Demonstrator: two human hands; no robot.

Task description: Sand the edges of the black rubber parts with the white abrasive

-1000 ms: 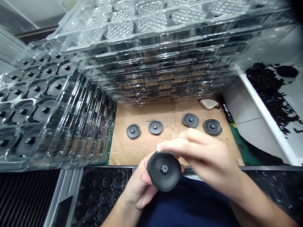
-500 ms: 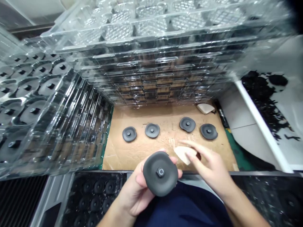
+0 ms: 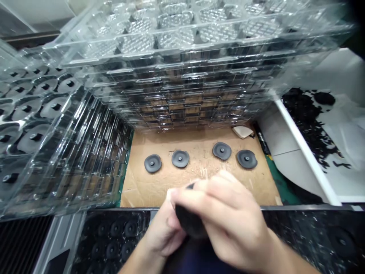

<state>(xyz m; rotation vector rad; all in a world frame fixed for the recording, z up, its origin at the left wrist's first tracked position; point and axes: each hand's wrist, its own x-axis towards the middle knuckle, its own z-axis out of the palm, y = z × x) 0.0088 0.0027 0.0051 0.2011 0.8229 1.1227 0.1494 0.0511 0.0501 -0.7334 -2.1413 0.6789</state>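
"What have you got?"

"One disc (image 3: 189,224), held up off the card (image 3: 148,190). The fingers of my left hand (image 3: 165,230) grip it. Four more discs (image 3: 180,158) lie on the card, all apart, two toward the left and two toward the right."

"And your right hand (image 3: 230,213)?"

"Its fingers bend over the disc and hide part of it. They're blurry, so I can't tell if they pinch anything."

"What else is there?"

"One white wedge (image 3: 242,131) at the card's far right, near one black stick (image 3: 261,140). One white box (image 3: 308,151) on my right, with black scraps (image 3: 300,108), too many to count. Two stacks of clear trays: a tall stack (image 3: 185,76) in front, blocking what's behind, and a side stack (image 3: 97,133) on my left with tray discs (image 3: 31,144) in its top."

"What's hard to see?"

"The side stack is cut off, so I can't count its tray discs. The low tray (image 3: 142,217) by my left arm is dark and cut off too."
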